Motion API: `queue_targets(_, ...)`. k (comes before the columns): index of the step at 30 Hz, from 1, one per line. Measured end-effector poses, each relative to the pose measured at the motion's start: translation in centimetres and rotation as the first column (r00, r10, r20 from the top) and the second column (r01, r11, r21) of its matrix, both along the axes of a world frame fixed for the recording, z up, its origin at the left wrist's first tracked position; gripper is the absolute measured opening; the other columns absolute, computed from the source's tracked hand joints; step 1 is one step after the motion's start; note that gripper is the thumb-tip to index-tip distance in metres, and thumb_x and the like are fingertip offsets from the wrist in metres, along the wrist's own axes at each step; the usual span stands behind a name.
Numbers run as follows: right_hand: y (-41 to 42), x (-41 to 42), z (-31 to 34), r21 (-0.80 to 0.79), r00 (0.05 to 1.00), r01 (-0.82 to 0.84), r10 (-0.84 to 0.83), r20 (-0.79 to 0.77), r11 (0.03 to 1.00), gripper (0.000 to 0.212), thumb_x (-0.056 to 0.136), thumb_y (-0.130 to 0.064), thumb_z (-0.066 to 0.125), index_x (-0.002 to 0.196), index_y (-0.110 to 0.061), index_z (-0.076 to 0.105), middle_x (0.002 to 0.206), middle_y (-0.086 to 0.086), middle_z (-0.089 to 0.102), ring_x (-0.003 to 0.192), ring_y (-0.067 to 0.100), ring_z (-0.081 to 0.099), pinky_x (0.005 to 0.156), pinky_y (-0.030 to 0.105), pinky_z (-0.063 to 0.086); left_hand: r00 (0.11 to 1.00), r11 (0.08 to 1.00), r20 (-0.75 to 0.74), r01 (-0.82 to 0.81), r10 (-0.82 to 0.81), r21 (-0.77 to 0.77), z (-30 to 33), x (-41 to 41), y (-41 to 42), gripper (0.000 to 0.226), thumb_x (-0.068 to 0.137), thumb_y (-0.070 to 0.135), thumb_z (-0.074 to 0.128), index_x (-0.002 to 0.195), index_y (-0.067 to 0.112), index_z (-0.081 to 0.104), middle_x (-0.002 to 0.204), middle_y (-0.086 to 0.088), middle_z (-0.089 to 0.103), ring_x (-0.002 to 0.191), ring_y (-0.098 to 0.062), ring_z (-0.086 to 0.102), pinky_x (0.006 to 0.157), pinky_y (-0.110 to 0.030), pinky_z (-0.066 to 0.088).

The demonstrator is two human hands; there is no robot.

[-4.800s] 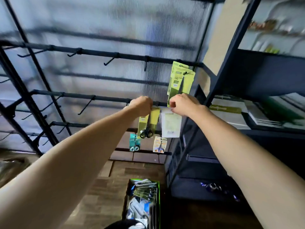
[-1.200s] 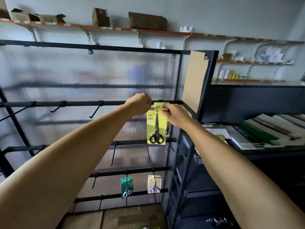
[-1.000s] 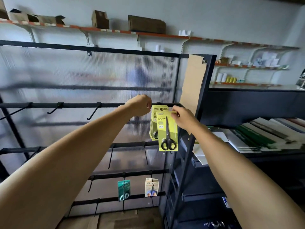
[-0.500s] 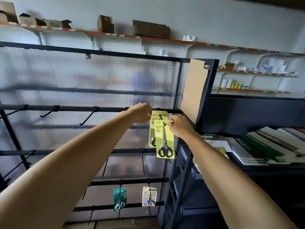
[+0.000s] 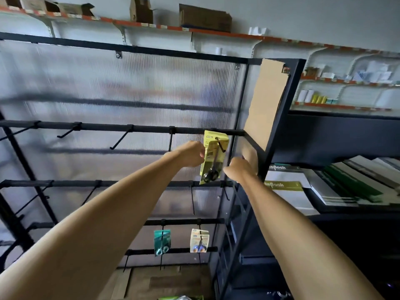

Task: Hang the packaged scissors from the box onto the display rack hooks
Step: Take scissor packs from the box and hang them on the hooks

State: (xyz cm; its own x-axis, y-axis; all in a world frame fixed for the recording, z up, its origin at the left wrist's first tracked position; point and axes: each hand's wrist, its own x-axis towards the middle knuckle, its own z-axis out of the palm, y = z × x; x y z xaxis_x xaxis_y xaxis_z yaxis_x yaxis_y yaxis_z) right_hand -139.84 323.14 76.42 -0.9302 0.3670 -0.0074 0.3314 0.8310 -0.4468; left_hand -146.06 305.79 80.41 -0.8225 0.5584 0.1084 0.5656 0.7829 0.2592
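Yellow-green scissors packs (image 5: 213, 158) hang on the rightmost hook (image 5: 221, 146) of the display rack's upper rail (image 5: 97, 127), black scissors showing in the front pack. My left hand (image 5: 191, 153) is curled at the packs' left edge and seems to pinch them. My right hand (image 5: 237, 167) sits just right of the packs and lower, fingers loosely curled, holding nothing. A sliver of the green-rimmed box (image 5: 173, 298) shows at the bottom edge.
Bare hooks (image 5: 121, 140) line the rails to the left. A teal pack (image 5: 162, 242) and a white-orange pack (image 5: 199, 240) hang on a low rail. A cardboard sheet (image 5: 266, 100) and a dark shelf of notebooks (image 5: 285, 185) stand right.
My right hand slid the front yellow pack onto the hook, let go and dropped away to the right. My left hand stayed at the packs' left edge.
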Motion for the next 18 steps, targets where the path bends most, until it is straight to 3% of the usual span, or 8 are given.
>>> queue_targets(3, -1.1, 2.6, -3.8, 0.002, 0.992, -0.084, 0.083, 0.094, 0.996, 0.033, 0.087, -0.023, 0.059, 0.061, -0.006, 0.049, 0.059, 0.015, 0.047, 0.065, 0.033, 0.057, 0.053, 0.030, 0.030, 0.998, 0.998, 0.057, 0.041, -0.039, -0.048, -3.5, 1.2, -0.3, 0.023, 0.091, 0.018, 0.054, 0.107, 0.022, 0.070, 0.109, 0.001, 0.069, 0.093, -0.021, 0.065, 0.081, -0.035, 0.057)
queue_targets(6, -2.6, 5.8, -8.2, -0.052, 0.985, -0.083, 0.090, 0.150, 0.995, 0.029, 0.085, -0.023, 0.061, 0.065, -0.002, 0.055, 0.069, 0.023, 0.051, 0.079, 0.040, 0.062, 0.060, 0.033, 0.039, 0.988, 0.991, 0.144, 0.076, -0.060, -0.111, -8.0, 3.1, -0.6, 0.026, 0.088, 0.017, 0.050, 0.107, 0.022, 0.067, 0.105, -0.004, 0.068, 0.086, -0.025, 0.066, 0.077, -0.037, 0.058)
queue_targets(9, -4.5, 9.3, -11.8, -0.135, 0.979, -0.043, 0.068, 0.190, 0.990, 0.027, 0.088, -0.022, 0.060, 0.084, 0.005, 0.064, 0.086, 0.028, 0.060, 0.087, 0.039, 0.061, 0.076, 0.038, 0.050, 0.975, 0.970, 0.200, 0.137, -0.097, -0.198, -13.4, 5.2, -1.0, 0.027, 0.089, 0.021, 0.052, 0.114, 0.021, 0.064, 0.114, -0.005, 0.065, 0.096, -0.028, 0.064, 0.077, -0.032, 0.054)
queue_targets(12, -6.0, 12.1, -16.5, -0.185, 0.964, -0.005, 0.054, 0.261, 0.983, 0.024, 0.092, -0.025, 0.059, 0.096, -0.001, 0.062, 0.104, 0.018, 0.065, 0.100, 0.035, 0.060, 0.081, 0.036, 0.047, 0.950, 0.958, 0.301, 0.160, -0.084, -0.238, -19.1, 7.9, -1.8, 0.029, 0.089, 0.021, 0.054, 0.117, 0.022, 0.061, 0.119, -0.004, 0.063, 0.103, -0.031, 0.062, 0.081, -0.036, 0.053)
queue_targets(15, -7.0, 14.4, -21.6, -0.228, 0.936, 0.048, 0.036, 0.349, 0.972, 0.027, 0.092, -0.026, 0.059, 0.093, 0.001, 0.061, 0.099, 0.021, 0.066, 0.095, 0.037, 0.062, 0.079, 0.039, 0.049, 0.921, 0.936, 0.375, 0.221, -0.108, -0.274, -24.4, 10.3, -2.9, 0.027, 0.087, 0.018, 0.054, 0.113, 0.023, 0.062, 0.116, -0.009, 0.063, 0.103, -0.034, 0.062, 0.082, -0.039, 0.054)
queue_targets(18, -8.0, 17.0, -26.3, -0.266, 0.906, 0.100, 0.023, 0.424, 0.959, 0.018, 0.092, -0.028, 0.059, 0.099, -0.011, 0.062, 0.102, 0.010, 0.067, 0.099, 0.030, 0.060, 0.081, 0.035, 0.045, 0.887, 0.900, 0.451, 0.276, -0.103, -0.337, -29.7, 12.7, -4.0, 0.030, 0.090, 0.017, 0.052, 0.119, 0.018, 0.061, 0.118, -0.010, 0.063, 0.106, -0.033, 0.062, 0.081, -0.036, 0.053)
